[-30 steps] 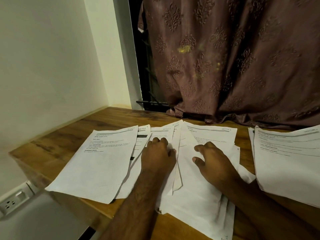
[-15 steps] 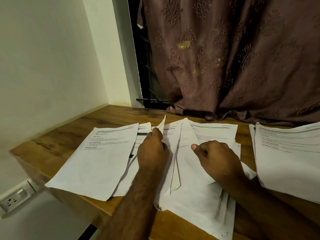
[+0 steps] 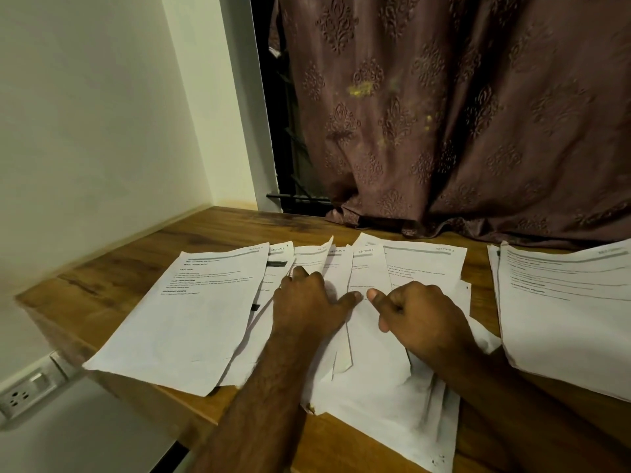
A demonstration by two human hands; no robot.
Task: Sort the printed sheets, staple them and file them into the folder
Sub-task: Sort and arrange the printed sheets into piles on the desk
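Several printed sheets are fanned out on the wooden table point(image 3: 112, 281). The leftmost sheet point(image 3: 191, 319) lies flat and free. My left hand point(image 3: 307, 302) rests on the middle of the fan, its fingertips at the raised edge of one sheet point(image 3: 316, 259) and its thumb stretched right. My right hand point(image 3: 423, 319) has curled fingers, and its thumb presses on a narrow "Section 2" sheet point(image 3: 368, 271) between the hands. A separate stack of sheets point(image 3: 563, 319) lies at the right. No stapler or folder is in view.
A brown patterned curtain point(image 3: 444, 114) hangs behind the table and touches its back edge. A pale wall point(image 3: 85, 131) closes the left side. A wall socket point(image 3: 24, 394) sits below the table's left corner.
The sheet my right hand had lifted has come down nearly flat between the hands. My left thumb has spread right towards the right thumb. The fan is spread wider.
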